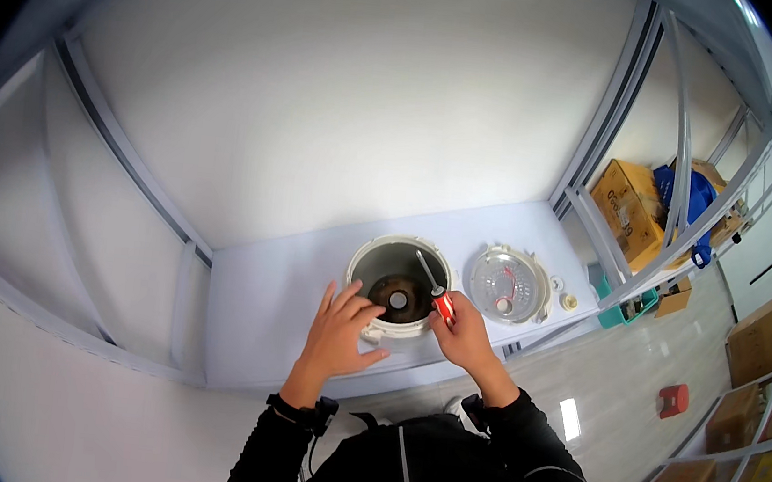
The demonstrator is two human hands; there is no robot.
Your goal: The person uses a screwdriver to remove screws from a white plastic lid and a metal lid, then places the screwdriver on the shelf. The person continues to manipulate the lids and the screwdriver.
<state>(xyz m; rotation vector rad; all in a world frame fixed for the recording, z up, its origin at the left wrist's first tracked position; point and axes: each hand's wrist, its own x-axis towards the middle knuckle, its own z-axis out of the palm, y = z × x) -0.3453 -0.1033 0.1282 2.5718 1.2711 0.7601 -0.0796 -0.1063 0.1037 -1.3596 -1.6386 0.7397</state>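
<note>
A round white rice cooker body (354, 271) stands on the table with its top off. Down inside it I see a brown, stained bottom with a pale round piece (398, 301) in the middle. My right hand (468, 337) grips a screwdriver (441, 304) by its red handle, the metal shaft slanting up and left over the cooker's opening. At the near left rim is my left hand (337, 330), fingers spread and holding nothing; whether the fingertips touch the rim I cannot tell. To the right lies the round cooker lid (505, 284), with a red wire on it.
Small round parts (569, 302) sit right of the lid on the white table (268, 285). Metal frame posts (607, 104) rise at its right end. Beyond are cardboard boxes (629, 210), a teal crate (628, 309) and a red stool (673, 400) on the floor.
</note>
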